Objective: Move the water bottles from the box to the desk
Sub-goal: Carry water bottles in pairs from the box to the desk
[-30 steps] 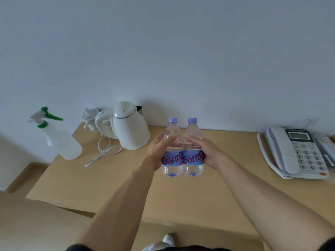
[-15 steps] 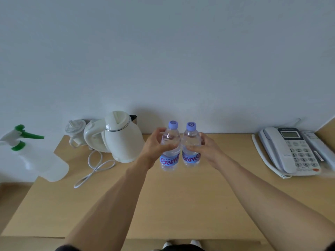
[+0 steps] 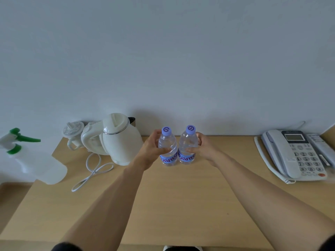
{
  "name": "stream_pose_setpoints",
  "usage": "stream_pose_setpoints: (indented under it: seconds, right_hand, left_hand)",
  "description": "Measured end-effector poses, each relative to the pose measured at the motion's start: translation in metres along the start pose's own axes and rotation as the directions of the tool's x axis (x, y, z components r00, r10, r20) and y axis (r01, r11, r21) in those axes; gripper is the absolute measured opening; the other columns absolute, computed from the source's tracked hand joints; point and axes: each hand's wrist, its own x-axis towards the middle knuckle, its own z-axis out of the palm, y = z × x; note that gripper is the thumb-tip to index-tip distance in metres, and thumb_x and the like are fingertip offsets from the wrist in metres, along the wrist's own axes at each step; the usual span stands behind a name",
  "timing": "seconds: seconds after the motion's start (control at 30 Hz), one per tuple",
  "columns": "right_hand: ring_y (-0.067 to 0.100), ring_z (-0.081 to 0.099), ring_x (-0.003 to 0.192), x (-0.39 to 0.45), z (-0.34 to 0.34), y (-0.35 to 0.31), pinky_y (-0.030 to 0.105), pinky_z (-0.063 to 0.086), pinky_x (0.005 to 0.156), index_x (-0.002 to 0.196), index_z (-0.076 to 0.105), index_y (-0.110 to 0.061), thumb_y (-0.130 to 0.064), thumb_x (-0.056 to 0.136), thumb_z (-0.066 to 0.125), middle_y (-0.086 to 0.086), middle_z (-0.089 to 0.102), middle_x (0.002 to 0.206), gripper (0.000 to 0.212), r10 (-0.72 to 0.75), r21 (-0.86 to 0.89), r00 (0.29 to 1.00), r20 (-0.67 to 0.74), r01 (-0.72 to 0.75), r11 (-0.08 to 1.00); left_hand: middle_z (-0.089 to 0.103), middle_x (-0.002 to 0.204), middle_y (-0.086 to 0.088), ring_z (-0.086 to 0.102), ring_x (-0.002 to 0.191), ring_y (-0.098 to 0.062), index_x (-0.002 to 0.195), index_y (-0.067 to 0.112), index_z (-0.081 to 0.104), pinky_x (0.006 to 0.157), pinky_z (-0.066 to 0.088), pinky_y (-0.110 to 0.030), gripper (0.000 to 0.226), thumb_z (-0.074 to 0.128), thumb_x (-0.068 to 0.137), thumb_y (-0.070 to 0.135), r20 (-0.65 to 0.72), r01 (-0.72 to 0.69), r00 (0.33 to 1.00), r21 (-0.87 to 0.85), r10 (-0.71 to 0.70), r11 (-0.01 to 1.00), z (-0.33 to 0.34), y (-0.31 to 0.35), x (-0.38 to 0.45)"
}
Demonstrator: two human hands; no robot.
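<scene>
The left hand (image 3: pixel 151 148) and right hand (image 3: pixel 203 147) each wrap curled fingers around 1 of 2 clear plastic water bottles with purple caps (image 3: pixel 168 147), upright side by side far on the wooden counter (image 3: pixel 181 196). Seat both bases flat before letting go, clear of the white electric kettle (image 3: pixel 121 140).

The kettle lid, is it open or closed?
Closed. The lid of the white kettle lies flat against the metal ring at its top, with no gap showing.

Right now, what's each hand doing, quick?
Left hand: gripping the left water bottle.
Right hand: gripping the right water bottle.
</scene>
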Motion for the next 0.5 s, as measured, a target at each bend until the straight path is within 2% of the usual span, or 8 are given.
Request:
stream_pose_setpoints:
  seconds: [0.07,0.17,0.27,0.33,0.43,0.5]
  right_hand:
    - [0.018,0.061,0.12,0.017,-0.024,-0.002,0.041,0.049,0.105,0.129,0.057,-0.023,-0.005,0.079,0.083,0.0,0.068,0.123,0.059,0.023,-0.016,0.999,-0.036,-0.023,1.0]
    - [0.016,0.062,0.118,0.034,-0.055,-0.008,0.039,0.05,0.103,0.126,0.057,-0.026,-0.006,0.078,0.083,-0.003,0.069,0.121,0.058,0.027,-0.021,0.995,-0.095,-0.029,0.999]
    - [0.009,0.064,0.111,0.036,-0.083,-0.004,0.026,0.052,0.087,0.119,0.058,-0.038,-0.008,0.076,0.085,-0.011,0.07,0.114,0.058,0.029,0.004,0.984,-0.173,-0.029,1.0]
    - [0.007,0.066,0.109,0.034,-0.099,0.001,0.024,0.052,0.084,0.119,0.058,-0.039,-0.012,0.073,0.087,-0.012,0.071,0.112,0.06,0.038,0.003,0.967,-0.252,-0.038,0.999]
    - [0.006,0.066,0.107,0.037,-0.117,0.0,0.031,0.054,0.09,0.119,0.057,-0.041,-0.021,0.069,0.087,-0.015,0.071,0.111,0.062,0.034,-0.032,0.93,-0.367,-0.049,0.998]
    - [0.005,0.066,0.104,0.043,-0.124,-0.001,0.031,0.054,0.088,0.117,0.055,-0.044,-0.021,0.071,0.088,-0.017,0.07,0.11,0.061,0.011,-0.087,0.881,-0.473,-0.059,0.994]
  left_hand:
    - [0.066,0.124,-0.013,0.066,0.111,-0.025,0.131,0.014,0.051,0.1,0.052,-0.043,0.07,0.079,0.067,0.008,0.045,-0.007,0.999,0.009,0.006,1.0,0.014,0.008,0.031]
    - [0.067,0.124,-0.01,0.064,0.116,-0.029,0.133,0.016,0.051,0.103,0.051,-0.047,0.071,0.078,0.068,0.01,0.093,-0.033,0.995,0.042,0.029,0.999,0.032,0.02,0.072]
    - [0.068,0.123,-0.005,0.065,0.115,-0.026,0.133,0.018,0.053,0.103,0.051,-0.049,0.07,0.078,0.068,0.014,0.196,-0.083,0.979,0.133,0.056,0.988,0.053,0.027,0.107]
    - [0.068,0.122,0.001,0.065,0.114,-0.02,0.132,0.022,0.056,0.102,0.051,-0.049,0.068,0.076,0.067,0.019,0.244,-0.14,0.966,0.233,0.082,0.962,0.068,0.035,0.129]
    - [0.062,0.123,0.007,0.062,0.112,-0.012,0.132,0.028,0.058,0.1,0.052,-0.041,0.067,0.081,0.068,0.026,0.282,-0.257,0.947,0.369,0.156,0.893,0.086,0.046,0.164]
    - [0.061,0.117,0.012,0.062,0.101,-0.005,0.128,0.033,0.06,0.089,0.053,-0.029,0.064,0.085,0.069,0.032,0.276,-0.341,0.931,0.428,0.238,0.837,0.095,0.05,0.186]
